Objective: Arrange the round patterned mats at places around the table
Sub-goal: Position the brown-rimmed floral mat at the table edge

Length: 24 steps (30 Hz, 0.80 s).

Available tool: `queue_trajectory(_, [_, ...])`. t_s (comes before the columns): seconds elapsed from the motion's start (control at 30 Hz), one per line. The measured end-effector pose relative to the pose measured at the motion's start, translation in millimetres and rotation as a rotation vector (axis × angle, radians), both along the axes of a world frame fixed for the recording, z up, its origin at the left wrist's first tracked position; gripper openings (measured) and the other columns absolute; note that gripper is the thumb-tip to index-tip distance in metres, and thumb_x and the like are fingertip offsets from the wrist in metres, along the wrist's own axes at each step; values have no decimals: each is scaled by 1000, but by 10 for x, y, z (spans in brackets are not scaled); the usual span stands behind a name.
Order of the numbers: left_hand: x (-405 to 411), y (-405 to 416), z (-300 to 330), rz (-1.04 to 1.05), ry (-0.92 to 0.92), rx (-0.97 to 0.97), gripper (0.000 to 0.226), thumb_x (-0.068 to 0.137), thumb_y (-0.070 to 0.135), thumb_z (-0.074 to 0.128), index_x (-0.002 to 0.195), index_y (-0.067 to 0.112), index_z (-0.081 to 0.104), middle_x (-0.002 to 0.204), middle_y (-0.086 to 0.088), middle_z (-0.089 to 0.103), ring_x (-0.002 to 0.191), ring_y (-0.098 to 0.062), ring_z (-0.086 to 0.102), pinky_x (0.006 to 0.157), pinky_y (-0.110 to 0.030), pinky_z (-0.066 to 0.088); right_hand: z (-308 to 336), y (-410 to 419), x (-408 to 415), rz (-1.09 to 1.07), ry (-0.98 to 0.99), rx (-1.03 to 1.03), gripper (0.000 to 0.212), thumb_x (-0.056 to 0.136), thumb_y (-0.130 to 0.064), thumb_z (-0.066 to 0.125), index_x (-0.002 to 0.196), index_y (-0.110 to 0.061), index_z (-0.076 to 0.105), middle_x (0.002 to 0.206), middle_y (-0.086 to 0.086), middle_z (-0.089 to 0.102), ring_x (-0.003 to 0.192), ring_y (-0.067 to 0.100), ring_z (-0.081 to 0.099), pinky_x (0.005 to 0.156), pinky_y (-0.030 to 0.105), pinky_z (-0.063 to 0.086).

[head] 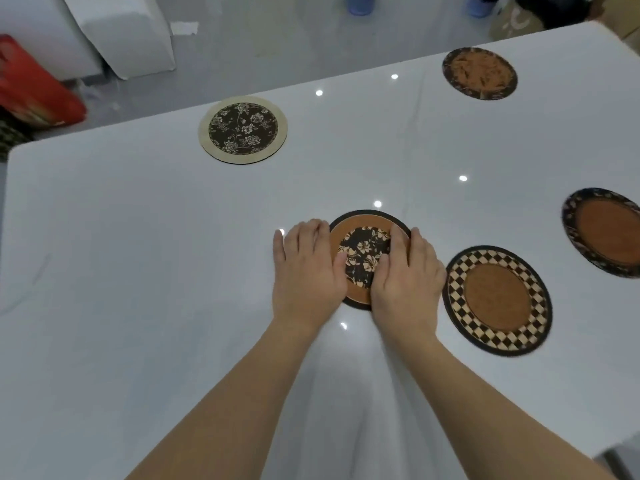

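Five round mats lie on the glossy white table [138,237]. In the middle sits a brown mat with a dark flowered centre [367,233]. My left hand [306,268] lies flat on its left edge and my right hand [407,275] lies flat on its right edge, fingers spread, both hiding parts of it. A checkered-rim mat [497,299] lies just right of my right hand. A dark-rimmed brown mat [606,232] is at the right edge. A cream-rimmed floral mat [243,129] sits far left, and a brown leafy mat [479,73] far right.
Beyond the table's far edge is grey floor with a red bag [31,88] at the left and white boxes [121,32] behind it. A person's blue shoes [360,3] stand at the top. The table's near right corner shows at the bottom right.
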<state>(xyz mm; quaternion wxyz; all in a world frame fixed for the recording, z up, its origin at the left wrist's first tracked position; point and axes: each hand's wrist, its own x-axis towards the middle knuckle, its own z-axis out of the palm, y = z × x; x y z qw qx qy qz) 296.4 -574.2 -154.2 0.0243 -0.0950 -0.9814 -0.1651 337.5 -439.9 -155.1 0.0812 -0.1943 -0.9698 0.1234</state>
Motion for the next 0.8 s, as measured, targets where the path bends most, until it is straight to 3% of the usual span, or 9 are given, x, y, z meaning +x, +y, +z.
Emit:
queue_trajectory(0.17, [-13, -27, 27, -28, 11, 155, 40, 88, 31, 48, 127, 24, 51, 127, 6, 55, 125, -19, 45, 118, -45, 20, 23, 47, -8, -41, 79, -69, 45, 95, -20, 39, 140, -17, 41, 142, 8, 45, 128, 26, 39, 106, 47, 31])
queue_trajectory(0.27, [19, -44, 47, -49, 35, 200, 35, 86, 24, 53, 120, 31, 51, 107, 10, 61, 102, -18, 52, 104, -38, 32, 69, 29, -10, -55, 143, -141, 47, 92, -15, 45, 138, -15, 44, 133, 8, 49, 122, 26, 45, 104, 46, 34])
queue_trajectory(0.4, [11, -27, 57, -18, -1, 177, 37, 92, 24, 47, 128, 29, 46, 92, 9, 61, 85, -19, 53, 91, -36, 35, 63, 39, -17, -96, 176, -158, 49, 92, -15, 49, 141, -12, 41, 124, 11, 50, 114, 27, 44, 101, 42, 33])
queue_trajectory(0.5, [18, -24, 47, 14, -16, 183, 36, 94, 26, 45, 130, 25, 46, 93, 7, 61, 84, -20, 54, 89, -36, 34, 43, 40, -7, -85, 185, -143, 39, 93, -17, 49, 131, -12, 51, 114, 12, 53, 103, 28, 46, 92, 36, 33])
queue_trajectory(0.63, [36, -75, 112, 28, -5, 241, 35, 93, 24, 51, 128, 19, 51, 99, 3, 67, 88, -22, 60, 90, -39, 39, 63, 30, -7, -76, 179, -158, 24, 94, -24, 46, 109, -12, 61, 106, 13, 56, 97, 30, 47, 86, 39, 34])
queue_trajectory(0.8, [236, -422, 242, 140, -128, 640, 36, 94, 22, 54, 130, 16, 53, 115, -1, 69, 104, -21, 65, 97, -43, 46, 131, -150, 74, 36, 179, -156, 27, 97, -24, 39, 105, -8, 59, 98, 15, 59, 91, 32, 49, 80, 39, 32])
